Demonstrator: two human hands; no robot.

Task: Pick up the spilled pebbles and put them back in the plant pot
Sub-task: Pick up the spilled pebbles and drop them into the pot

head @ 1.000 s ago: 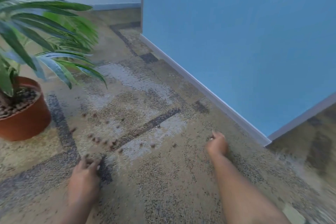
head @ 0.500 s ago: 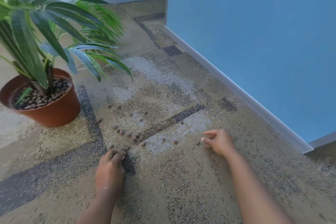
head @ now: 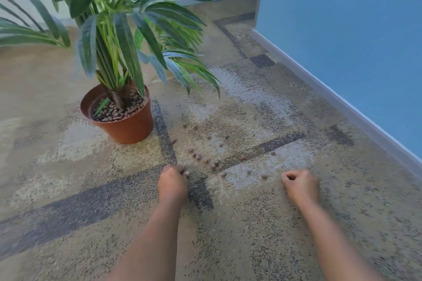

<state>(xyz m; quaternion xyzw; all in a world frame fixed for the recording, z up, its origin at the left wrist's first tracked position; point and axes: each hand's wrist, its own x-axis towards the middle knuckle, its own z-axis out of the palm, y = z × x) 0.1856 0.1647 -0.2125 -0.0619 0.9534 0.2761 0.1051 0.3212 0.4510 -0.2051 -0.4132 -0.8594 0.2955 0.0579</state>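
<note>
A terracotta plant pot [head: 127, 130] stands on the carpet at the left, holding a green palm and filled with brown pebbles [head: 114, 110]. Several spilled pebbles [head: 201, 158] lie scattered on the carpet to the pot's right, and three more [head: 248, 172] sit in a row between my hands. My left hand [head: 173, 183] rests on the carpet below the pot, its fingers curled in around small pebbles at the fingertips. My right hand [head: 300, 186] is curled into a loose fist on the carpet, thumb pressed to fingers. One pebble [head: 264, 175] lies just left of it.
A blue wall [head: 342, 29] with a grey baseboard [head: 331, 96] runs along the right, and it ends at a corner at the top. Long palm leaves [head: 182, 70] hang out over the carpet above the spilled pebbles. Patterned beige and dark carpet [head: 251, 223] covers the floor.
The view has swung left, so the pot now sits nearer the middle. My right hand came back from the baseboard and closed into a fist. My left fingers curled in over the pebbles.
</note>
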